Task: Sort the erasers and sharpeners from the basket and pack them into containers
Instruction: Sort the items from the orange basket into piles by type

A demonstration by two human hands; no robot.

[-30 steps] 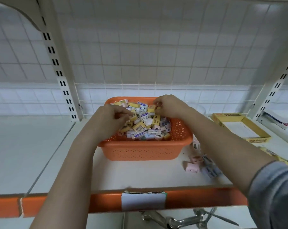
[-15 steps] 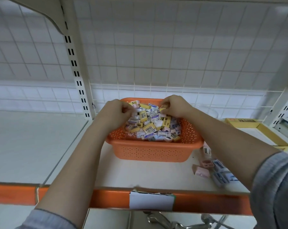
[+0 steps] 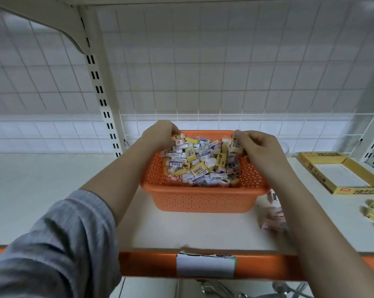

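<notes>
The orange basket [image 3: 203,198] sits mid-shelf, heaped with erasers [image 3: 200,164]. Left hand [image 3: 160,134], at 11 o'clock, curls into the heap; grip indeterminate. Right hand [image 3: 259,147], at 1 o'clock, pinches a yellow eraser [image 3: 236,145].

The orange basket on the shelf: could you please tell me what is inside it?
The orange basket holds a heap of small wrapped erasers, yellow, white and pink. The left hand and right hand reach in and cover the back corners. Lower layers are hidden.
</notes>
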